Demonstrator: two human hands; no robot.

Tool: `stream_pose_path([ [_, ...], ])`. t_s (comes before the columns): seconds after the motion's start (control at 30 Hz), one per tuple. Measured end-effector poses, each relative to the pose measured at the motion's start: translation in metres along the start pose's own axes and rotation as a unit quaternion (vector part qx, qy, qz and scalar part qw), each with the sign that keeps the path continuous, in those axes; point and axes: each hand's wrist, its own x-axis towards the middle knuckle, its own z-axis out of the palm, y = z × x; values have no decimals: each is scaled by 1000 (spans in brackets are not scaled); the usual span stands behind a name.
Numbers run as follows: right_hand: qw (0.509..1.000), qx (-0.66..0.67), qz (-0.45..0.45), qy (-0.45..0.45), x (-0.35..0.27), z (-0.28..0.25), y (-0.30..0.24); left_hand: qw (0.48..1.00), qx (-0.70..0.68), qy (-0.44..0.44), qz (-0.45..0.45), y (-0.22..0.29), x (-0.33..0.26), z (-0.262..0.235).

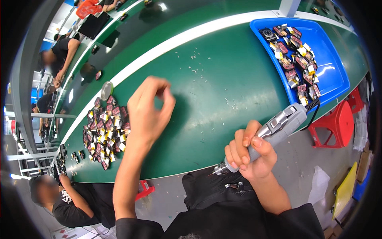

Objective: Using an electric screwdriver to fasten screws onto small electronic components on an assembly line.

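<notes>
My right hand (pixel 251 153) is wrapped round a grey electric screwdriver (pixel 283 124). The tool's bit end points down and left, past the table's front edge, and its black cord leaves from the far end. Over the green tabletop, my left hand (pixel 150 107) has its fingers curled, thumb and forefinger brought together in a loop; anything between their tips is too small to make out. Close by on its left lies a heap of small electronic assemblies (pixel 104 133), dark and reddish with white and yellow tags. Tiny pale slivers (pixel 193 57), perhaps screws, are scattered across the table.
A blue tray (pixel 332 73) holding several similar assemblies stands at the right. Beyond the heap sits a small round dish (pixel 106 91). A red stool (pixel 338 125) is on the floor at right. Co-workers sit at left, one (pixel 75 203) along this same table edge.
</notes>
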Motion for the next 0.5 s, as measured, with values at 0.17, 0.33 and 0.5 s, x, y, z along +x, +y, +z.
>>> stream_pose_path([
  [0.17, 1000, 6, 10, 4, 1, -3, 1, 994, -50, -4, -101, 36, -77, -27],
  [0.33, 1000, -20, -20, -7, 1, -1, -3, 971, -149, 13, -188, 70, -119, -29],
  [0.5, 998, 1, -48, -45, 2, 18, -6, 913, -331, 70, -227, 86, -139, -20],
])
